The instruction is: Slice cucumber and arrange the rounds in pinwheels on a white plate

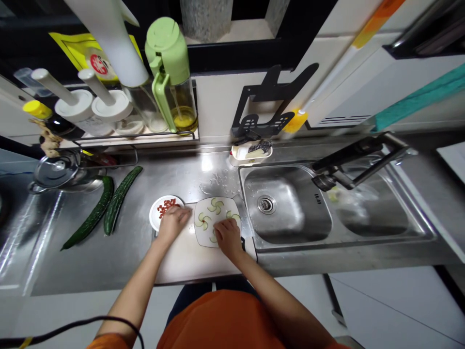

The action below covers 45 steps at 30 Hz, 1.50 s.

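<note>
A white squarish plate (208,235) lies on the cutting board (181,268), with thin green-edged cucumber slices (217,206) set on it in pinwheels. One pinwheel at the left has a red bit in its middle. My right hand (229,238) reaches over the plate's right side, fingers curled together at the surface; what they hold, if anything, is hidden. A small round white plate (154,216) carries many small red pieces (167,205). Beside it, partly over its right edge, is my left hand (175,222), fingertips pinched together, with nothing distinguishable between them.
Two whole cucumbers (119,199) lie on the steel counter at left, near a lidded pot (56,169). A double sink (286,203) with a black faucet (348,160) is at right. A knife blade (244,215) shows beside the squarish plate. Above stands a green-topped oil bottle (170,72).
</note>
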### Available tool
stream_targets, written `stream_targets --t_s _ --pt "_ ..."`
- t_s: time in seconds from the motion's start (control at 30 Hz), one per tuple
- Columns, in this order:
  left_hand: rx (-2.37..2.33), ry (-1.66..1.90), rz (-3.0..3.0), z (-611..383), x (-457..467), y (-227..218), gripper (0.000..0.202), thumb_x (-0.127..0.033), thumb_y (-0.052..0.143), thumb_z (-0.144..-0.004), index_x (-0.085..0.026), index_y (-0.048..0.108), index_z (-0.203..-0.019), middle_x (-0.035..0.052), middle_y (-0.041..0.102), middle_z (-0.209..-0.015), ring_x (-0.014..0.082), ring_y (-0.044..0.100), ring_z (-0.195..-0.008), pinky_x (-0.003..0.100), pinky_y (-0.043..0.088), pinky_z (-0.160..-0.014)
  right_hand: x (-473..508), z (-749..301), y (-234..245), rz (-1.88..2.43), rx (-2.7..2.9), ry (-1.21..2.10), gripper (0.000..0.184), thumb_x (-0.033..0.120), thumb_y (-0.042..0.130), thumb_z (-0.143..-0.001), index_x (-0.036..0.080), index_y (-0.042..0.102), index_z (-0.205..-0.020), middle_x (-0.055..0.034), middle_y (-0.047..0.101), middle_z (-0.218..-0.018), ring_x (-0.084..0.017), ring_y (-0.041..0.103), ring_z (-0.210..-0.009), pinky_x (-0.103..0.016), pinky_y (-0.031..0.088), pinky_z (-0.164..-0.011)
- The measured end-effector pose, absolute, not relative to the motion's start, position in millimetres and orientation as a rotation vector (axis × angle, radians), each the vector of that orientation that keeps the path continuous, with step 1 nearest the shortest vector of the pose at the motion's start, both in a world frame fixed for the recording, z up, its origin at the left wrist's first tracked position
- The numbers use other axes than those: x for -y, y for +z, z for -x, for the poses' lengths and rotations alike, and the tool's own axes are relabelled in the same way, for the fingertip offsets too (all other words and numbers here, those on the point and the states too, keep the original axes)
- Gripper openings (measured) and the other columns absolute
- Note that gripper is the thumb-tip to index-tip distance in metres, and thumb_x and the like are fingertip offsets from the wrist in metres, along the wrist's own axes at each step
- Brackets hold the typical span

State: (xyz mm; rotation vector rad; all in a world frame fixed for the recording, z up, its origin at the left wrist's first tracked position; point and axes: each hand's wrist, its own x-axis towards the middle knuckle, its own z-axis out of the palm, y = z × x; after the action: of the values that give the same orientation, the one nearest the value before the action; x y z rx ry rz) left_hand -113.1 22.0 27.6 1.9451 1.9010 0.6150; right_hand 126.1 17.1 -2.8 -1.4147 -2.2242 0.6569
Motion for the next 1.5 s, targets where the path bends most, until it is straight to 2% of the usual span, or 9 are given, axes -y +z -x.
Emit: stream_targets --t_s 0.3,0.7,0.93,1.23,1.5 --pt "-1.603 0.495 -2.257 45.6 -68.2 7.8 0.016 -0.025 0.054 -0.088 -0.019 0.069 -0.09 0.0055 0.065 -0.085 0.017 0.056 -0.085 0.03 0.045 -0.08 -35.2 -132.1 -1.9 1.529 2.202 0.628 0.018 0.016 0.054 -0.083 0.02 0.07 -0.091 -0.0065 0.063 -0.086 -0.022 0.043 -0.093 -0.034 0.035 -0.08" --pt "-1.594 0.363 -2.372 36.1 -77.6 -10.1 0.019 -0.025 0.049 -0.09 -0.018 0.066 -0.086 0.006 0.061 -0.082 0.0186 0.053 -0.084 0.032 0.043 -0.079 -54.8 -127.6 -9.6 1.602 2.185 0.551 0.026 0.017 0.052 -0.083 0.02 0.068 -0.105 -0.0081 0.063 -0.096 -0.025 0.041 -0.098 -0.035 0.035 -0.08" --pt "-1.599 0.384 -2.337 36.2 -77.7 -13.3 0.018 -0.023 0.05 -0.089 -0.018 0.066 -0.084 0.0068 0.059 -0.08 0.0189 0.053 -0.083 0.032 0.043 -0.078 -58.2 -124.9 -16.6 1.602 2.23 0.5 0.034 0.019 0.05 -0.085 0.024 0.064 -0.115 -0.0089 0.061 -0.098 -0.026 0.04 -0.1 -0.037 0.034 -0.078" --pt "-1.638 0.365 -2.353 34.2 -76.0 -14.0 0.018 -0.024 0.05 -0.09 -0.018 0.066 -0.085 0.0062 0.061 -0.083 0.0186 0.053 -0.083 0.031 0.043 -0.076 -60.8 -122.2 -16.9 1.635 2.253 0.479 0.032 0.019 0.051 -0.086 0.024 0.064 -0.115 -0.0092 0.058 -0.098 -0.025 0.039 -0.098 -0.035 0.033 -0.074" --pt "-1.652 0.449 -2.258 41.2 -71.3 -6.6 0.019 -0.022 0.05 -0.089 -0.019 0.067 -0.097 0.0077 0.064 -0.089 0.0192 0.055 -0.088 0.032 0.045 -0.08 -61.1 -121.7 -9.4 1.652 2.252 0.537 0.032 0.019 0.051 -0.086 0.025 0.064 -0.114 -0.0097 0.059 -0.101 -0.026 0.039 -0.1 -0.036 0.034 -0.076"
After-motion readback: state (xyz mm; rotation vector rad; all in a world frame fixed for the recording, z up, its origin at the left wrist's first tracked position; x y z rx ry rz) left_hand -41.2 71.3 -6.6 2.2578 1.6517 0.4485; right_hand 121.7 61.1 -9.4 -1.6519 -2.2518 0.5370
